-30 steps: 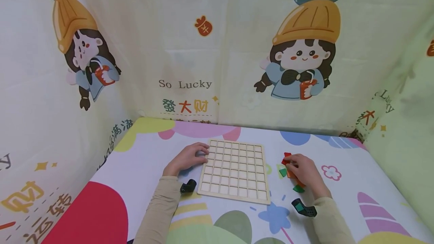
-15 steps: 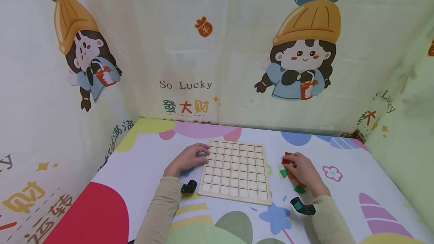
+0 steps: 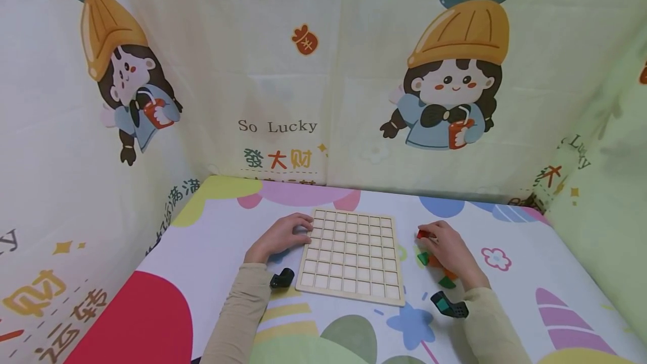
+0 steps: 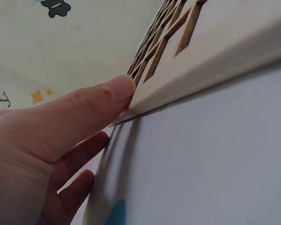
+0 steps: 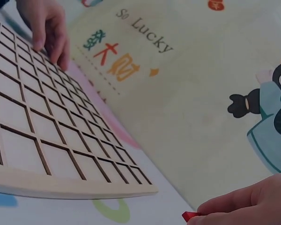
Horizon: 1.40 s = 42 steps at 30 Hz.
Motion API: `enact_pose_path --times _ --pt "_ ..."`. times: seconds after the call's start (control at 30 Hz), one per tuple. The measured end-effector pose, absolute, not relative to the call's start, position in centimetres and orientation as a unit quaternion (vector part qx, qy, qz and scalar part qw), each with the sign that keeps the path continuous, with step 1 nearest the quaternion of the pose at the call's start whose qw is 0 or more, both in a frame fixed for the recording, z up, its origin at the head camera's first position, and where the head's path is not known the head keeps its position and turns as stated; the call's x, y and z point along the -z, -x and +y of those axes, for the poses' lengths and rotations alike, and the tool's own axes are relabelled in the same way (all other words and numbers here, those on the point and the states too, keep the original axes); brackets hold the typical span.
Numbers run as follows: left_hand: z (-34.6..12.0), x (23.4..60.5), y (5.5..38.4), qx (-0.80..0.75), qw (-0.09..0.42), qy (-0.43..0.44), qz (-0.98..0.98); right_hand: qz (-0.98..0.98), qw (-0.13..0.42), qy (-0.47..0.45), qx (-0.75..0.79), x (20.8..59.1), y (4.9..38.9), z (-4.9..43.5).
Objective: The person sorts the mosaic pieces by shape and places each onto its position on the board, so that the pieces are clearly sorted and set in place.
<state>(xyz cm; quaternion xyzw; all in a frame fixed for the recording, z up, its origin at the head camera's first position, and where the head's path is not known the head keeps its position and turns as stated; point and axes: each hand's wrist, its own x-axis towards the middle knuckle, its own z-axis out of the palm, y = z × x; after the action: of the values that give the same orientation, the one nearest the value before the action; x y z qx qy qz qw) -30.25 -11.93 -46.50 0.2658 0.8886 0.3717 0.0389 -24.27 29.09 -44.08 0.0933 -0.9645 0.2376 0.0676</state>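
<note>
Red piece [image 3: 422, 234] pinched by right hand [image 3: 447, 251], barely visible wrist-side

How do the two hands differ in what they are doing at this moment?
The left hand rests on the wooden grid board, fingers on its left edge, holding nothing; the right hand pinches a red piece above the coloured pieces beside the board. Both wear beige sleeves and wrist cameras.

The head camera looked forward and down across the pale wooden grid board [image 3: 351, 255]. The left wrist camera sat low, very close against its edge [image 4: 210, 70]. The right wrist camera viewed it [image 5: 47, 140] obliquely from near the tabletop.
</note>
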Motion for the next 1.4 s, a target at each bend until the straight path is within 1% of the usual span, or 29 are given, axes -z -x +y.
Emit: enact_pose_path --times 0.27,0.6,0.8,1.0,1.4 --pt "-11.9 46.5 30.2 -0.367 0.038 -0.27 0.89 -0.957 0.107 -0.108 -0.246 43.3 24.5 27.5" --pt "-11.9 46.4 30.2 -0.369 0.042 -0.264 0.89 -0.941 0.118 -0.159 -0.275 42.8 25.0 26.1" --pt "-12.0 46.4 30.2 -0.37 0.038 -0.27 0.888 -0.941 0.109 -0.161 -0.278 42.5 25.6 25.2" --pt "-12.0 46.3 30.2 -0.371 0.038 -0.274 0.887 -0.935 0.11 -0.19 -0.278 42.1 26.1 24.1" --pt "-12.0 46.5 30.3 -0.374 0.039 -0.27 0.886 -0.929 0.065 -0.219 -0.29 41.3 26.8 21.7"
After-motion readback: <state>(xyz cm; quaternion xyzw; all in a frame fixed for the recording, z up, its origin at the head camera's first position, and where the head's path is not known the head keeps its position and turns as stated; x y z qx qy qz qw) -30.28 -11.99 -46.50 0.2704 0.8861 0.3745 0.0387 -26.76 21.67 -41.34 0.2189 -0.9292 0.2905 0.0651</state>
